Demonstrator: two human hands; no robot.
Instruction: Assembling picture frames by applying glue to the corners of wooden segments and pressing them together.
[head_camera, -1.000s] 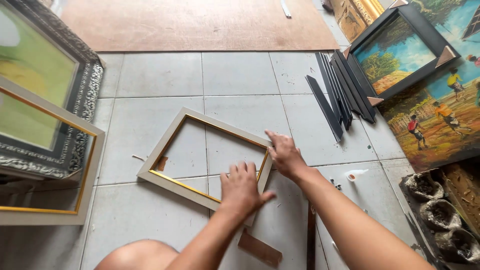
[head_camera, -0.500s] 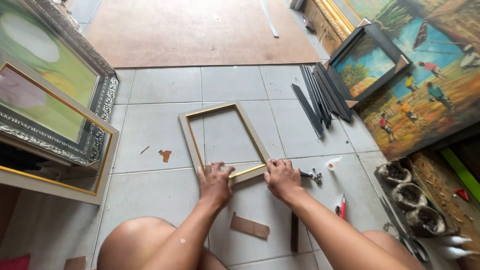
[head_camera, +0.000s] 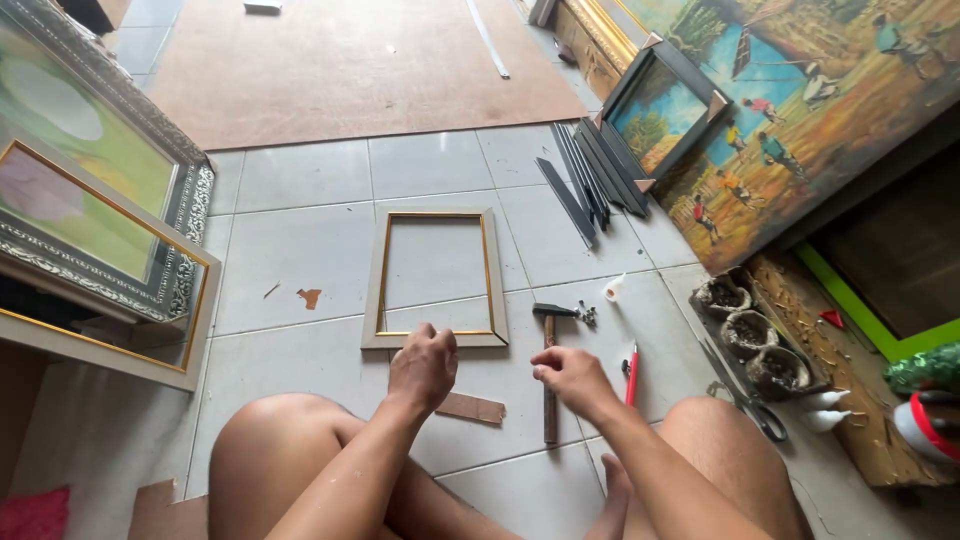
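An empty grey picture frame (head_camera: 438, 278) with a gold inner edge lies flat on the tiled floor in front of me. My left hand (head_camera: 423, 367) rests on the frame's near rail, fingers curled. My right hand (head_camera: 570, 379) hovers just right of the frame's near corner, fingers loosely bent, holding nothing I can see. A hammer (head_camera: 549, 370) with a wooden handle lies on the tiles right beside my right hand. A small brown strip of wood (head_camera: 471, 407) lies between my hands.
A red-handled tool (head_camera: 631, 374), a small white bottle (head_camera: 613, 288), dark frame mouldings (head_camera: 590, 180), framed paintings right (head_camera: 660, 110) and left (head_camera: 90, 215), a tray of pots (head_camera: 748, 335), scissors (head_camera: 752, 406), a brown board (head_camera: 350, 60). My bare knees are at the bottom.
The frame has been turned square to me and lies flat. My right hand has come off its near rail and moved right, toward the hammer. My left hand stays on the rail.
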